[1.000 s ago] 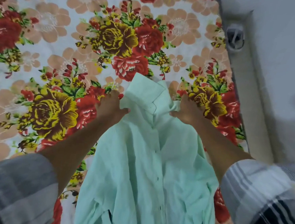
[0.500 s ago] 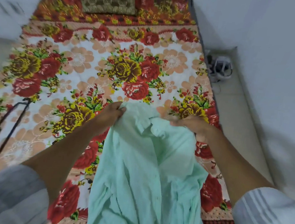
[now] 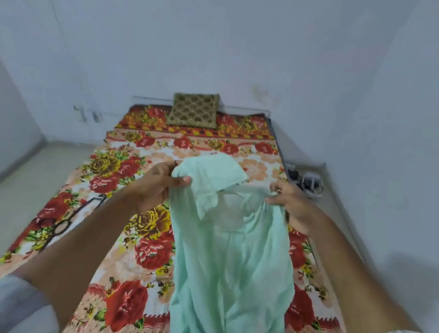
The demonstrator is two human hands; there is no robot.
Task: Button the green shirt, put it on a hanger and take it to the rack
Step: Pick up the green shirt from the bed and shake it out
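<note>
Both grips are clenched on the green shirt [image 3: 232, 252], seen from the head camera: the left hand [image 3: 155, 184] pinches the fabric at the shoulder beside the collar, thumb on the near side and fingers curled behind, and the right hand [image 3: 293, 207] grasps the opposite shoulder with its fingers curled into the cloth. Between the two hands the shirt is held up above the bed [image 3: 112, 284], its collar [image 3: 212, 173] standing at the top and flopping over toward the right, the neck opening sagging below it. The body of the shirt hangs straight down in loose folds to the lower edge of the view, so its hem is out of sight. Whether the front is buttoned cannot be told from this side. On the bed lies a floral sheet in red, yellow and peach, and a dark hanger [image 3: 62, 225] rests on it to the left, well apart from the shirt. A patterned olive cushion [image 3: 194, 109] leans at the head of the bed against the pale wall. On the floor to the right of the bed sits a tangle of cables [image 3: 306, 183]. Light sleeves cover both upper arms at the bottom corners.
</note>
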